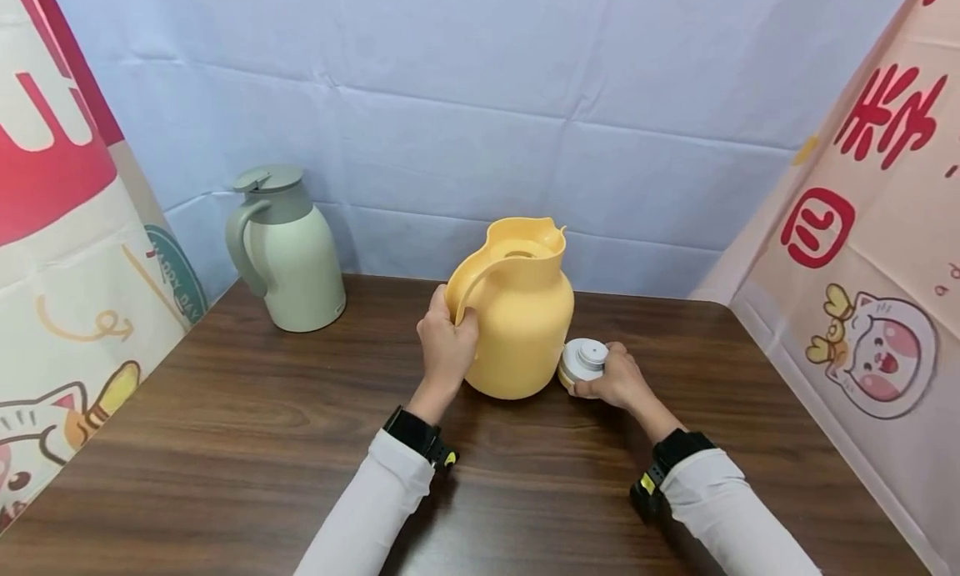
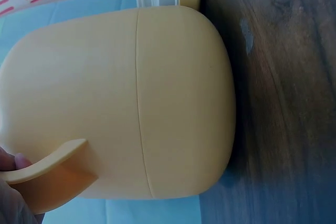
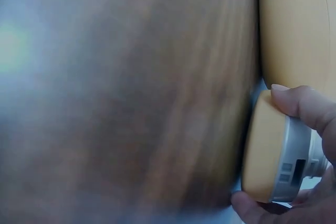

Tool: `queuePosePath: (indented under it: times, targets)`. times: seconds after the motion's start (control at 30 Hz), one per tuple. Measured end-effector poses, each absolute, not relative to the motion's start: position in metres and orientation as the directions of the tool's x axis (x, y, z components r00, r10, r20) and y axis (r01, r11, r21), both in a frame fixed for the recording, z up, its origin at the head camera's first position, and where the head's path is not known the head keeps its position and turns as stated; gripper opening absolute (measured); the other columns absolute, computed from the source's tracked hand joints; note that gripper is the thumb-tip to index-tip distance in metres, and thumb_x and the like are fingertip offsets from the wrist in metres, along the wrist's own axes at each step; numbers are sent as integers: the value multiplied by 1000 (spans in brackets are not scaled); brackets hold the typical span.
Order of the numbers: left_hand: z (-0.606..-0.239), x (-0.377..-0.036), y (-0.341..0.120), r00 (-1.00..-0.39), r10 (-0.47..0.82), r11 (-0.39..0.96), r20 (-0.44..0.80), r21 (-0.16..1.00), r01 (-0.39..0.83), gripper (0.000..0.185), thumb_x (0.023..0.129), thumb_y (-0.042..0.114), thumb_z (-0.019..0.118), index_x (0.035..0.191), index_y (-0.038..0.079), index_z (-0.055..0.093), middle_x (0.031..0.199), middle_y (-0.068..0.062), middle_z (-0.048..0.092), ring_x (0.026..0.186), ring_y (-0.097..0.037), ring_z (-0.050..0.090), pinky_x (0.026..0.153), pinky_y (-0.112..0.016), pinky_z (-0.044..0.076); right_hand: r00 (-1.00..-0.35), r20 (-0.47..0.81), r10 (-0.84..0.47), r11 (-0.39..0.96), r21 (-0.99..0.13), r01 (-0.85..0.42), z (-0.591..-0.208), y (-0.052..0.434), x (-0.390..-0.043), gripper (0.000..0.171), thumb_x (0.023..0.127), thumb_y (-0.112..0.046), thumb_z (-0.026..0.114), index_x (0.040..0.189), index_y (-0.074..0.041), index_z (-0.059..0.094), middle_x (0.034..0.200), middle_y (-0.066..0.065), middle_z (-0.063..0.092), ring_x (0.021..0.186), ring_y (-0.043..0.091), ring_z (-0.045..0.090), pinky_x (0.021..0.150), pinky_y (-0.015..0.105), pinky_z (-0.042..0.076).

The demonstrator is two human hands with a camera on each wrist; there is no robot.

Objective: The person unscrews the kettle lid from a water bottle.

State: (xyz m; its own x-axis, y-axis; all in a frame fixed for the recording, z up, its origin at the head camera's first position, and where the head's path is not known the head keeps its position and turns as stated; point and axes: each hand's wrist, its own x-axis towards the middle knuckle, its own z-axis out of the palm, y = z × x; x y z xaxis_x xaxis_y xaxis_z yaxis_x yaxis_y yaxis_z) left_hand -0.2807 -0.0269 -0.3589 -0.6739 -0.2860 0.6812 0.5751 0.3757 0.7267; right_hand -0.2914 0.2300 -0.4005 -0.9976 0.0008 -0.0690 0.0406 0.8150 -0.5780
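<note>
A yellow thermos jug (image 1: 525,334) stands upright on the dark wooden table, its top open with no lid on it. My left hand (image 1: 447,343) grips the jug's handle, fingers wrapped round it. Close against the jug's right side sits its lid (image 1: 583,361), turned so the white and grey underside faces up and the yellow part is at the bottom. With thumb and fingers spread round the lid's side, my right hand (image 1: 618,380) holds it. In the right wrist view the lid (image 3: 265,148) shows its yellow band next to the table top.
A pale green thermos jug (image 1: 296,263) with a grey-green lid and handle stands at the back left of the table (image 1: 225,426). A light blue cloth (image 1: 450,126) hangs behind the table, and printed cloths (image 1: 877,301) flank both sides.
</note>
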Motion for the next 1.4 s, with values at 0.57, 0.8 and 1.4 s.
queuePosePath:
  times: [0.57,0.8,1.4]
  targets:
    - [-361,-324,-15,-679,-375,393,631,772,500,8,80,-1,55,86,3,50,67,-9,54,54,-22,56,47,-32,45,-975,-191,115,837,-510,198,-390,226,-343,97,69,-32,80,128,13,18,106,33,47,70,33,55,53,32,48]
    - [-361,-340,-21,-655,-347,424,672,735,529,7,81,-1,55,86,2,50,65,-11,53,54,-23,55,48,-34,45,-984,-154,87,785,-598,163,-393,225,-357,92,71,-22,80,137,7,23,119,33,40,94,41,52,53,32,51]
    - [-353,-372,-32,-730,-314,419,607,779,466,12,84,1,53,95,1,52,76,-13,58,66,-26,58,58,-36,47,-976,-76,205,754,-623,207,-402,218,-371,92,75,-23,77,133,14,17,124,37,37,117,46,37,96,48,34]
